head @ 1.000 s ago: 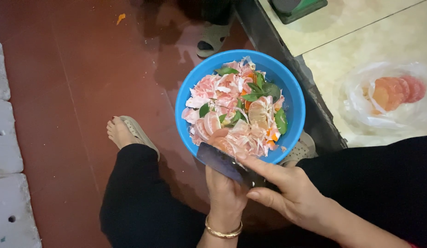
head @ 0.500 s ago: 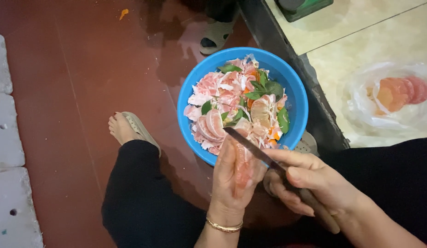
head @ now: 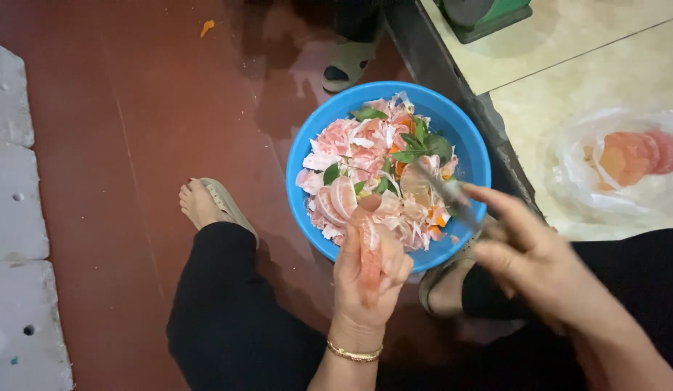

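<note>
Here the left hand (head: 369, 271) cups a pink pomelo segment (head: 368, 253) in curled fingers, just over the near rim of the blue bowl (head: 475, 156). The right hand (head: 539, 264) grips a knife (head: 449, 194), its blade blurred above the bowl. The bowl is already heaped with peel, pith and leaves, and peeled segments sit in a plastic bag (head: 626, 170) on the tiled floor, so much looks done; this segment still seems partly skinned.
</note>
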